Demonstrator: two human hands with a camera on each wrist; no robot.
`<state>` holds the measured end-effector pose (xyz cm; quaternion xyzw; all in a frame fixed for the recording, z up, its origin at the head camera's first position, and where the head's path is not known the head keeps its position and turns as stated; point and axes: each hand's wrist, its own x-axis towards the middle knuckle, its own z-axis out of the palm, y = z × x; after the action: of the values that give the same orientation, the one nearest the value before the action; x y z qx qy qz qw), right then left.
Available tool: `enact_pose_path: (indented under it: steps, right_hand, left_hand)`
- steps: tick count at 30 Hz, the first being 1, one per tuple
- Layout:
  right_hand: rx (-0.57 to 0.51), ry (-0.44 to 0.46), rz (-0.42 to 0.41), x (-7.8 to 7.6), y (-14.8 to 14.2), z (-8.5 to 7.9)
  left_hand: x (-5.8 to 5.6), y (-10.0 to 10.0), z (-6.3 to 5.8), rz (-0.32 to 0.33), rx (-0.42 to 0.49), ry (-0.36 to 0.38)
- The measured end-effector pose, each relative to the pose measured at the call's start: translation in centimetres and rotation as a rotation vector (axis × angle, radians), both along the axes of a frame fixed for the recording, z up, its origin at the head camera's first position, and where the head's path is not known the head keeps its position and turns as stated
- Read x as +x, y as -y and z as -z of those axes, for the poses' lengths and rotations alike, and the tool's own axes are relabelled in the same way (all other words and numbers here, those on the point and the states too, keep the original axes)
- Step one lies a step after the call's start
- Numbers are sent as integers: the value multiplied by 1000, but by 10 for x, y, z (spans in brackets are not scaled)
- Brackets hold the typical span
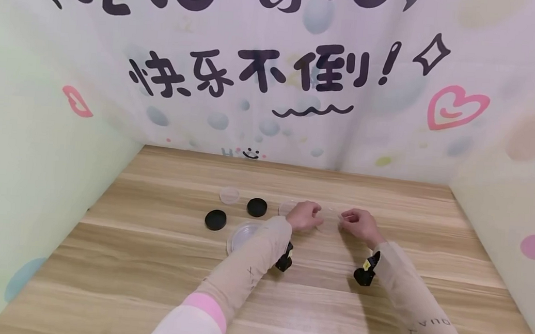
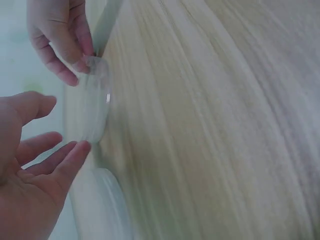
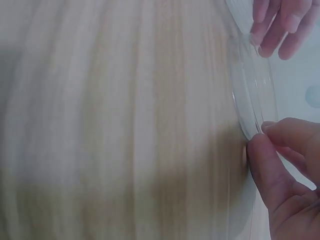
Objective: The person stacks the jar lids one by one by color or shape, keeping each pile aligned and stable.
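A clear, shallow round dish (image 1: 328, 221) stands between my two hands at the back of the table. My right hand (image 1: 360, 225) pinches its near rim between thumb and finger, as the right wrist view shows, where the dish (image 3: 252, 87) looks tilted on edge. My left hand (image 1: 304, 215) is at the opposite side; in the left wrist view its fingertips (image 2: 80, 147) are right at the dish's rim while the thumb stays apart from it. Another clear round dish (image 2: 107, 205) lies just under the left hand, partly covered by it in the head view.
To the left lie two black round lids (image 1: 215, 220) and a small clear disc (image 1: 230, 195). A larger clear dish (image 1: 239, 237) is partly hidden under my left forearm. A printed cloth (image 1: 252, 119) hangs along the table's back edge, with walls at both sides.
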<state>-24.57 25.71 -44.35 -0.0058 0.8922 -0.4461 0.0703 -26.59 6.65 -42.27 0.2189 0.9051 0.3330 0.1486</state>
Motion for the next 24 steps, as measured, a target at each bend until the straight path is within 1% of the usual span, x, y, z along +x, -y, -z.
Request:
enact_pose_path:
  steps: [3,5,7,8,9,10,12,14,15,16,17,19,21,22,24]
  right_hand:
    - [-5,-10,3,3,-6,2]
    - [-5,-22,0,4,-9,3]
    - [-4,-33,-4,6,-11,3]
    - [0,-37,-9,7,-12,3]
    - [1,-41,-12,8,-13,3]
    - [2,-43,-13,9,-14,3]
    - [-10,-39,-12,11,-15,4]
    - [-36,-28,-13,12,-16,4]
    - [-56,-22,-13,12,-16,5]
    - [-78,-12,-13,13,-16,4]
    - [-94,-6,-16,13,-17,4]
    - [-136,9,-21,14,-16,4]
    - [-160,18,-18,15,-16,4]
    - [-171,21,-19,16,-15,4]
    - [-189,32,-25,16,-14,3]
  left_hand:
    - [1,-3,-1,44,-28,7]
    - [1,-5,0,51,-30,22]
    - [0,-8,3,40,-20,46]
    - [-2,-9,8,33,-10,56]
    - [-6,-11,16,25,-3,63]
    - [-5,-13,17,14,-7,40]
    - [-20,-17,46,22,38,-22]
    - [-26,-19,57,23,52,-30]
    - [-25,-19,58,21,58,-36]
    - [-22,-18,55,17,71,-36]
    - [-23,-17,56,17,91,-8]
    - [-5,-14,29,-9,68,40]
    - [7,-12,17,-16,71,28]
    - [12,-10,13,-21,70,17]
    - [17,-8,10,-22,64,-5]
